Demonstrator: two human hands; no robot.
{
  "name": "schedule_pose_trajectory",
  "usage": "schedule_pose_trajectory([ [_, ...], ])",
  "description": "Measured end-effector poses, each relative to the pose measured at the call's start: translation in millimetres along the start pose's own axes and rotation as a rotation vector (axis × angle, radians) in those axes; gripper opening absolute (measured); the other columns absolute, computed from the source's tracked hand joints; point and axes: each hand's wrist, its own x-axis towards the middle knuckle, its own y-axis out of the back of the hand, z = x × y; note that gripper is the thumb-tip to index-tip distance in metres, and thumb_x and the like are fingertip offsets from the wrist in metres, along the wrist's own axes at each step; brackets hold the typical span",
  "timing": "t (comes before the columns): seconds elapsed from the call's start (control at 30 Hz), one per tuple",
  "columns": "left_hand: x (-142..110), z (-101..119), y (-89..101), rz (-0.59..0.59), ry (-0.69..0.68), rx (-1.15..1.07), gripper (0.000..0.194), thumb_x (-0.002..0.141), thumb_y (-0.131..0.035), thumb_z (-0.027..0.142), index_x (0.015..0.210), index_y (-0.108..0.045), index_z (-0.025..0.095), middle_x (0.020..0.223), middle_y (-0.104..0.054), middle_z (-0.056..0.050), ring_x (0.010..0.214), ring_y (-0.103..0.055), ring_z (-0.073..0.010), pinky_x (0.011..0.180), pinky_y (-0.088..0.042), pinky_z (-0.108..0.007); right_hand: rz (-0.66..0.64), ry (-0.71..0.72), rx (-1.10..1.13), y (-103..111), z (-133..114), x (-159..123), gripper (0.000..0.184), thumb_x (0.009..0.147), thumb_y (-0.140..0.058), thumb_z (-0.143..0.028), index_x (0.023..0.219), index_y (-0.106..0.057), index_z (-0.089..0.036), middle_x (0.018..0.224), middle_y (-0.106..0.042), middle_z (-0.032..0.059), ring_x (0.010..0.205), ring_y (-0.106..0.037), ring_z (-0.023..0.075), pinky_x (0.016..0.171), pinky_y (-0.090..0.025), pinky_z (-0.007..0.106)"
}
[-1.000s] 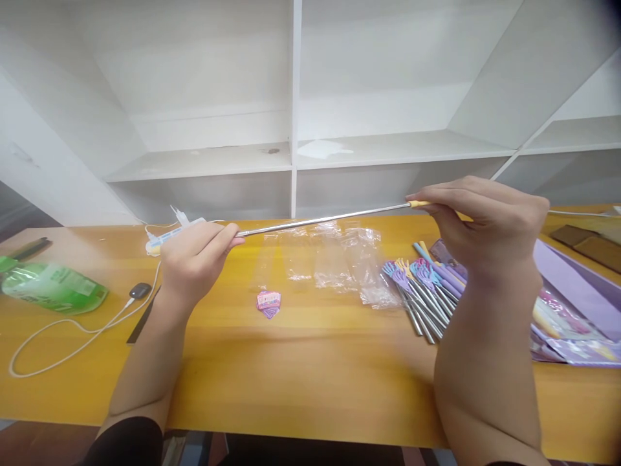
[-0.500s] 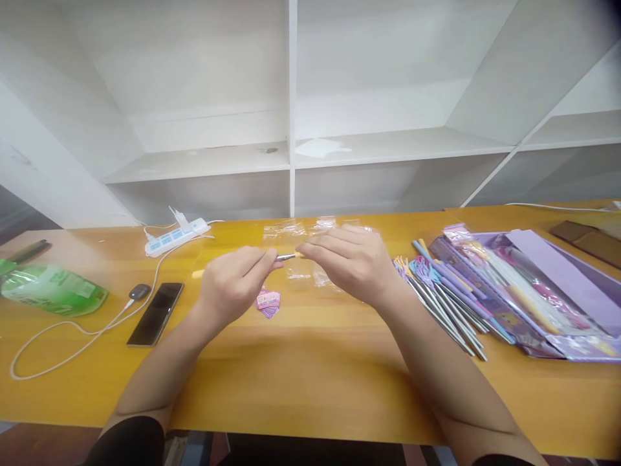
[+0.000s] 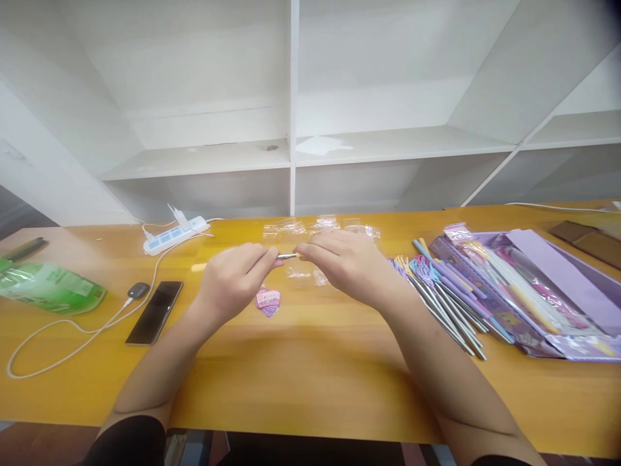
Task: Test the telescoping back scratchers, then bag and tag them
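Between my two hands shows a short silver section of a slim stick (image 3: pixel 287 256), with a bit of yellow beside my right fingertips. My left hand (image 3: pixel 235 279) is closed round the stick, and a yellow end juts out past its far side. My right hand (image 3: pixel 343 262), fingers bent over and pressed together, grips the other end, which is mostly hidden. Below my left fingertips lies a small stack of pink and purple printed cards (image 3: pixel 268 301). Clear plastic bags (image 3: pixel 286 228) are spread on the table behind my hands.
To the right lie silver rods with coloured looped tops (image 3: pixel 441 304), purple and blue tubes (image 3: pixel 458 279), and an open purple box (image 3: pixel 533 304) of packaged items. At left are a phone (image 3: pixel 154 313), a power strip (image 3: pixel 175 235), a cable and a green pouch (image 3: pixel 51 288).
Both hands keep their hold on the stick in nearly the same place. The view has shifted very slightly.
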Motion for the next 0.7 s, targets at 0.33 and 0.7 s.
schedule_pose_trajectory([
  [0.33, 0.3, -31.2, 3.5, 0.059, -0.006, -0.009, 0.007, 0.105, -0.071, 0.018, 0.101, -0.068, 0.023, 0.077, -0.072, 0.002, 0.064, -0.059, -0.0131, 0.06, -0.038, -0.031, 0.159, 0.027, -0.013, 4.8, 21.5, -2.1, 0.029, 0.106, -0.054, -0.003, 0.116, -0.07, -0.025, 0.093, -0.081, -0.0022, 0.079, -0.071, 0.0122, 0.069, -0.043, 0.029],
  [0.7, 0.4, -52.7, 5.0, 0.125, -0.047, 0.125, 0.012, 0.101, -0.077, 0.023, 0.091, -0.07, 0.023, 0.067, -0.065, 0.001, 0.062, -0.053, -0.0154, 0.058, -0.035, -0.031, 0.238, 0.001, -0.07, 5.1, 44.6, -7.7, 0.029, 0.102, -0.057, 0.001, 0.109, -0.068, -0.025, 0.082, -0.076, -0.0048, 0.073, -0.067, 0.01, 0.07, -0.042, 0.027],
])
